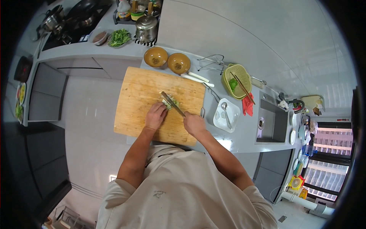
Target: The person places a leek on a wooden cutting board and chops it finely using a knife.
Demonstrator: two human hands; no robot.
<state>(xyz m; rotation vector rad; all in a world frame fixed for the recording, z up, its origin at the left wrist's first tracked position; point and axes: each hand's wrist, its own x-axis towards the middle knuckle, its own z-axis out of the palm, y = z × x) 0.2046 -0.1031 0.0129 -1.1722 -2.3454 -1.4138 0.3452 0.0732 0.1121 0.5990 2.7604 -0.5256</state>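
Observation:
A large wooden cutting board lies on the counter in front of me. Near its middle is a small heap of chopped pale green vegetable. My right hand grips a kitchen knife, its blade slanting across the heap with the tip away from me. The fingers of my left hand are curled and press on vegetable pieces just left of the blade; how much they hold beneath is hidden. Two white stalks rest by the board's far right corner.
Two brown bowls stand beyond the board. At right are a white dish with a spoon, a green basket with chopsticks, a red cloth and a sink. Leafy greens and a metal pot stand at the far left.

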